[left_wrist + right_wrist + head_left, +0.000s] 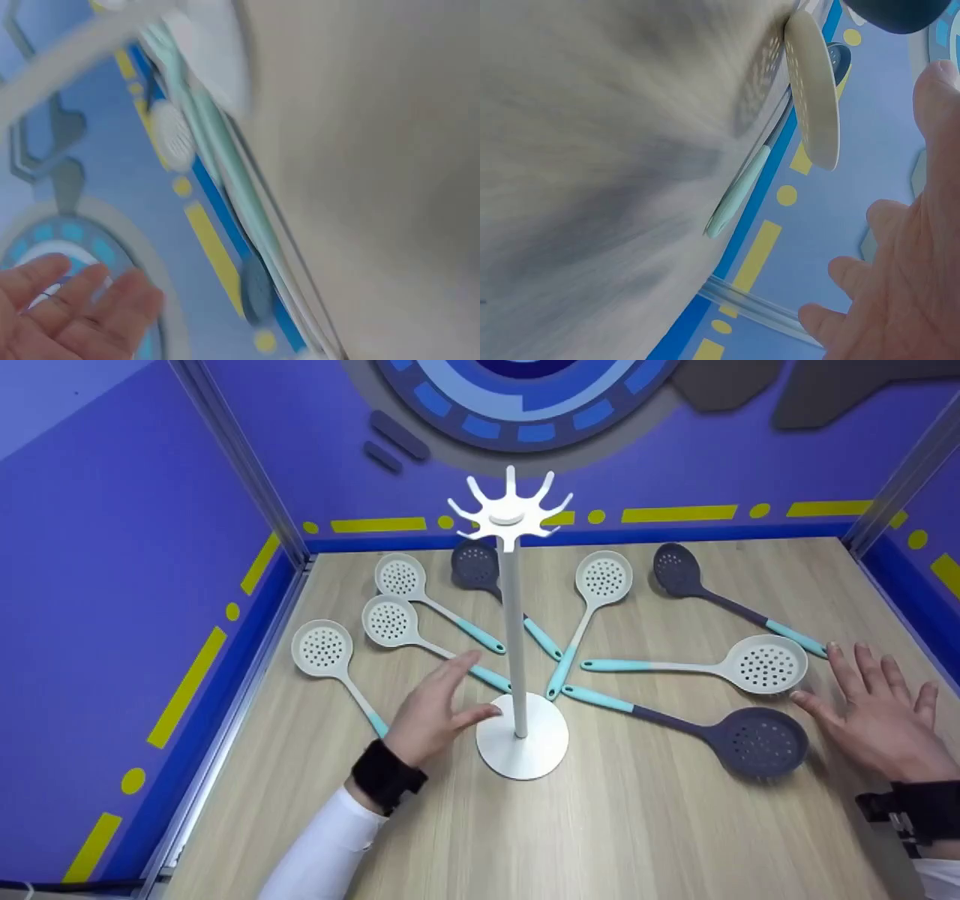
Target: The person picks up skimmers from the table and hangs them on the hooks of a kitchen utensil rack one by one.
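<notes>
A white utensil stand [511, 630] with a ring of hooks and a round base rises at mid-table. My left hand [431, 711] hovers just left of its pole, fingers extended and thumb apart, holding nothing; its fingers [90, 311] show at the lower left of the left wrist view. At the right, my right hand [885, 720] has its fingers spread beside the heads of a white skimmer [765, 664] and a dark grey skimmer [761, 742]. In the right wrist view, a white skimmer head [814, 94] lies to the left of that hand's fingers, which grip nothing.
More skimmers with teal handles lie around the stand: white ones at left [322, 649] and behind the pole [604, 577], and a dark one [679, 570] at back right. Blue panels [337, 487] wall the wooden table [637, 832] at the back and sides.
</notes>
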`<action>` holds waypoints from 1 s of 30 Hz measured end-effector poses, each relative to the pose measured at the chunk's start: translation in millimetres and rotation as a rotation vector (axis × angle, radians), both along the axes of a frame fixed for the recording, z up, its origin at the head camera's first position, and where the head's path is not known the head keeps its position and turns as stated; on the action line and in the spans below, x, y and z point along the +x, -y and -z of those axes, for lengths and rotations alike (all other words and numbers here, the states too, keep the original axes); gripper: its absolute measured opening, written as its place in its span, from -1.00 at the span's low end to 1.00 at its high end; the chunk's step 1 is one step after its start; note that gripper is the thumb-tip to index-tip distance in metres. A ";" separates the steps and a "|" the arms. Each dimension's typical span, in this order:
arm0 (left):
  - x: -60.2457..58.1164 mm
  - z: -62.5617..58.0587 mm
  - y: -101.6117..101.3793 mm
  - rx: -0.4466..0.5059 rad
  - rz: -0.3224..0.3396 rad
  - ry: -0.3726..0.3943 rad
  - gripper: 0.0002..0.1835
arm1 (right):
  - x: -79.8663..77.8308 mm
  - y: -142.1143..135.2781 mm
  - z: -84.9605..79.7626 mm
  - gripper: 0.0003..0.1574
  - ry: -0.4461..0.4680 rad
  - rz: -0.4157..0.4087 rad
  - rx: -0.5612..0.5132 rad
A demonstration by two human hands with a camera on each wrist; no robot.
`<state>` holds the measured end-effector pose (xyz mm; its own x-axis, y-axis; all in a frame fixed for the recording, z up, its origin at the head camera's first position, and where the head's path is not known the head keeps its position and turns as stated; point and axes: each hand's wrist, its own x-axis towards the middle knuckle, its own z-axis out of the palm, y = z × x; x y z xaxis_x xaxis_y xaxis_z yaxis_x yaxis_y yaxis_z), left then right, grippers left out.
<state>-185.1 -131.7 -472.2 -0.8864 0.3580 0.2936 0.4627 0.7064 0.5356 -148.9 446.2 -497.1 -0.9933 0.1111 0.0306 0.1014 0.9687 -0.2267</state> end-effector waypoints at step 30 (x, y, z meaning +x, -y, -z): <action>-5.6 1.6 -67.1 0.308 0.193 0.126 -0.68 | 2.2 22.4 -10.2 0.14 -0.048 -0.056 0.035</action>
<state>-190.8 -64.6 -473.8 -0.8472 0.4340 0.3063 0.4885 0.4101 0.7702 -146.7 423.8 -486.9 -0.9953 0.0533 0.0814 0.0365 0.9800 -0.1957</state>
